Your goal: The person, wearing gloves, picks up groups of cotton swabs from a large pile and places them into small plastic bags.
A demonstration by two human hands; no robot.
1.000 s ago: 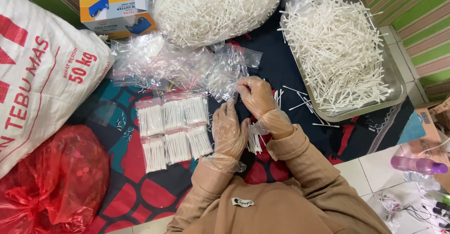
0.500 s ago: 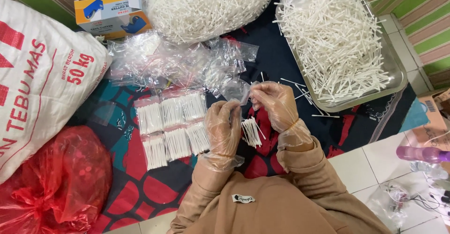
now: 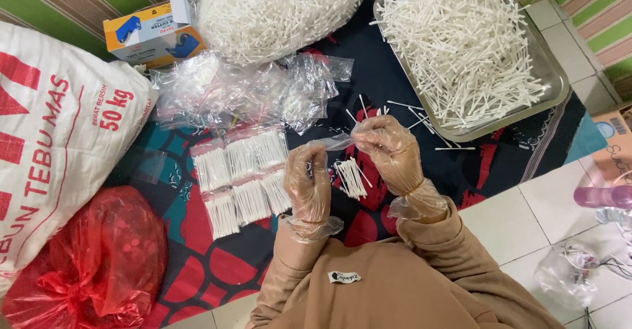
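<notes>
Clear plastic bag (image 3: 336, 142), small, crumpled, stretched between both gloved hands.

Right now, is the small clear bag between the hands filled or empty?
Empty: the small clear bag, pinched by both hands, looks flat and see-through, while a loose bundle of white sticks lies on the cloth below.

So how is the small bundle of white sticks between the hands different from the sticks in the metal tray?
The small bundle is a few sticks lying roughly parallel on the cloth; the tray sticks are a large heap, crossing every way. The bundle lies between the left hand and right hand. Both are thin and white.
</notes>
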